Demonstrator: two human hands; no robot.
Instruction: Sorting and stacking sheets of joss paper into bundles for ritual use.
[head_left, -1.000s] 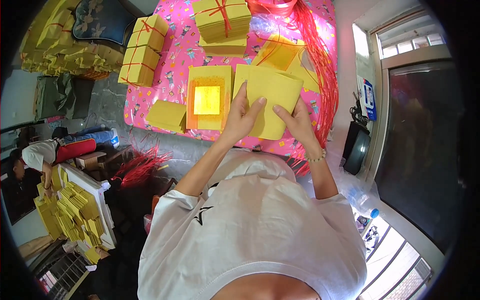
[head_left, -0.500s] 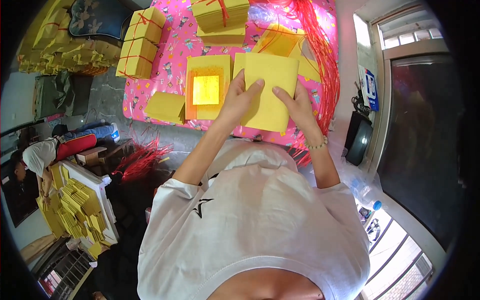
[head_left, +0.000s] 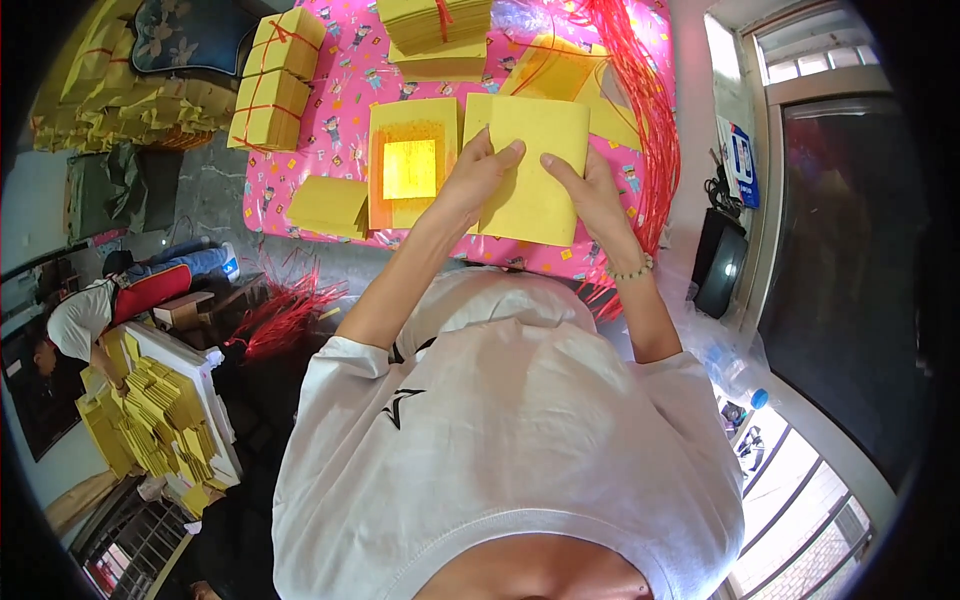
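Both my hands hold a wad of yellow paper (head_left: 535,190) over the near edge of the table. My left hand (head_left: 478,178) grips its left side, thumb on top and fingers behind. My right hand (head_left: 600,195) holds the right side the same way, its thumb lying on the top face. Beside the left hand lies a stack of yellow paper (head_left: 447,120) whose top carries an orange print and a shiny gold square (head_left: 411,170). Left of that sits a smaller folded yellow stack (head_left: 328,205).
Tied yellow paper bundles (head_left: 275,85) stand at the table's left, another bundle (head_left: 437,28) at the back. Red plastic strings (head_left: 645,130) hang down the right side of the pink tablecloth (head_left: 345,75). A co-worker (head_left: 85,320) handles yellow paper at another table (head_left: 225,430) on the left.
My hands keep the same grip on the wad of paper; everything on the table sits slightly higher in view. The co-worker's arm has shifted over the papers.
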